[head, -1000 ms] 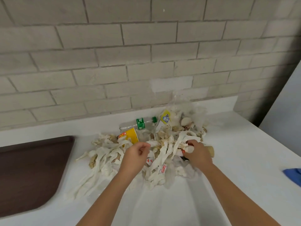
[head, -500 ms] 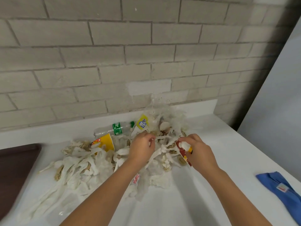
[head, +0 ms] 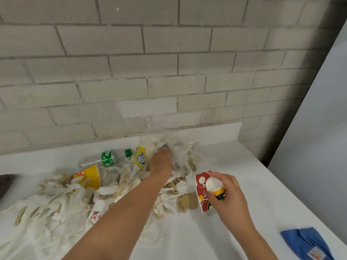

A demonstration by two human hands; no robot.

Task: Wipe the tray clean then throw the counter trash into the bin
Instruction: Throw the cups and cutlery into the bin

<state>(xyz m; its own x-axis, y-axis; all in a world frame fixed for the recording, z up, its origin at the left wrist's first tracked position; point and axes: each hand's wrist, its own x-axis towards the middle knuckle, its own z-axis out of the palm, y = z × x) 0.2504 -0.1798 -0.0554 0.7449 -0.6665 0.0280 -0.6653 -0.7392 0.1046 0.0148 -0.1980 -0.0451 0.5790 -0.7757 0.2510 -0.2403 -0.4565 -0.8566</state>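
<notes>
A heap of crumpled white napkins (head: 62,201) and other trash covers the white counter (head: 244,184). In it lie a clear bottle with a green label (head: 110,158), a yellow paper cup (head: 90,177) and a yellow wrapper (head: 140,159). My left hand (head: 161,162) reaches into the far part of the heap by the wall, fingers buried in the blurred paper. My right hand (head: 225,192) grips a red patterned paper cup (head: 201,192) together with a small white and yellow piece, lifted at the heap's right edge. Only a dark sliver of the brown tray (head: 4,182) shows at the far left.
A blue cloth (head: 308,243) lies at the counter's front right corner. A brick wall runs behind the counter. A pale panel stands past the counter's right end. No bin is in view.
My left hand has reached farther back into the heap towards the wall. My right hand has pulled the red cup out to the right. The view has swung right, leaving the tray nearly out of frame.
</notes>
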